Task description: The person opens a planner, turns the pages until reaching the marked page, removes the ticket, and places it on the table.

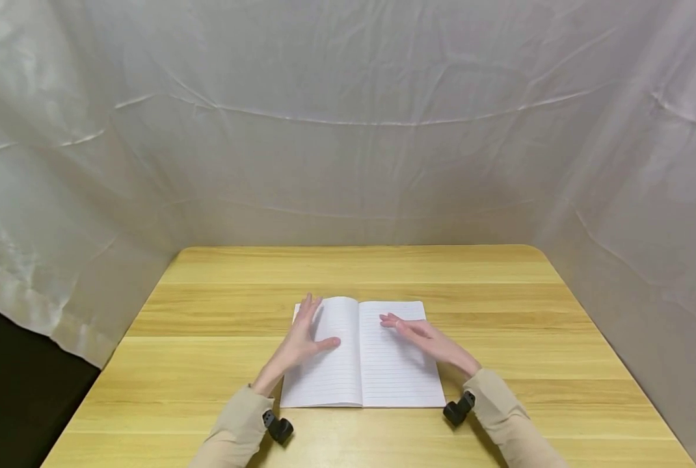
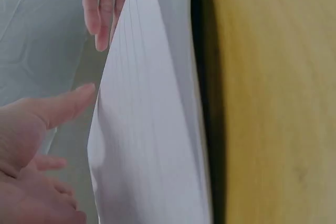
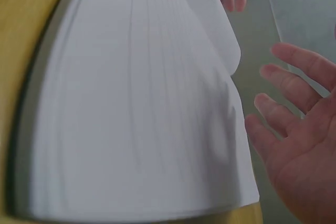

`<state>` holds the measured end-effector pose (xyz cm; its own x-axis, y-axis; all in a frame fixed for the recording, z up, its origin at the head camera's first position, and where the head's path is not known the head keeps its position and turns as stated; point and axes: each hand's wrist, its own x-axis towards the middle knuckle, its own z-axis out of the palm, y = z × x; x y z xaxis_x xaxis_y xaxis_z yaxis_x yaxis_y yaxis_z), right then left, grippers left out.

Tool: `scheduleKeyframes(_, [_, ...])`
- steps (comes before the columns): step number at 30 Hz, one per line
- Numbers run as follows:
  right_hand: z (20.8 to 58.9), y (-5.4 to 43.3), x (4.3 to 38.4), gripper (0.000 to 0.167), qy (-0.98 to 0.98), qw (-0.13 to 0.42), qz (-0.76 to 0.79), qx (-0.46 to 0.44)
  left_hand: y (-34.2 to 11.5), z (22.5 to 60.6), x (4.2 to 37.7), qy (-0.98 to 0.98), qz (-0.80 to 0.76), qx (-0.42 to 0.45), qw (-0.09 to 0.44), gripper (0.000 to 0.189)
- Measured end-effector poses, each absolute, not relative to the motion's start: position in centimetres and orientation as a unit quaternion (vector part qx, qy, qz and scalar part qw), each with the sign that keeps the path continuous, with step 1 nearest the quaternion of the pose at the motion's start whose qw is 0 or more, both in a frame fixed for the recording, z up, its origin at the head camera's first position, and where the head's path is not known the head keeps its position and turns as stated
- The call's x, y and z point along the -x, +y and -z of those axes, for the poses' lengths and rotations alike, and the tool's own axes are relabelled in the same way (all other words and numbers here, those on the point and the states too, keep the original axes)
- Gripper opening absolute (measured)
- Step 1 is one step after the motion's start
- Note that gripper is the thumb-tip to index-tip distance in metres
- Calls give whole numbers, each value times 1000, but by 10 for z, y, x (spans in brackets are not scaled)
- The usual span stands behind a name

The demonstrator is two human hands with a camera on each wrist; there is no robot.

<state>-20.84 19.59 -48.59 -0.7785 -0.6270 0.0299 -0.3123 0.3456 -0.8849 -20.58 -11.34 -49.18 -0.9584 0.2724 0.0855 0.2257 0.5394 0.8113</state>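
An open notebook (image 1: 391, 370) with ruled white pages lies on the wooden table. Over its left page is my left hand (image 1: 302, 341), fingers spread and thumb pointing toward the centre fold. My right hand (image 1: 427, 338) hovers above the right page with its fingers extended. In the left wrist view the left thumb and fingers stand apart from the paper (image 2: 142, 129), which bulges up a little. The right wrist view shows the right hand (image 3: 299, 135) palm side on, fingers parted and holding nothing, beside the page (image 3: 147, 103).
The light wood table (image 1: 529, 338) reaches out on all sides of the notebook. Pale fabric sheeting (image 1: 360, 162) hangs behind the table and along both sides. Each wrist wears a small black camera (image 1: 279, 428) over a beige sleeve (image 1: 237, 416).
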Motion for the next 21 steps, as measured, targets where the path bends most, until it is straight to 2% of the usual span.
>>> scheduleKeyframes(11, [496, 206, 220, 45, 831, 124, 488, 236, -105, 494, 207, 895, -333, -282, 91, 93])
scheduleKeyframes(17, [507, 217, 231, 45, 857, 60, 456, 233, -105, 496, 208, 893, -302, -313, 111, 93])
scheduleKeyframes(21, [511, 222, 237, 46, 871, 44, 430, 231, -107, 496, 207, 896, -289, -315, 120, 95])
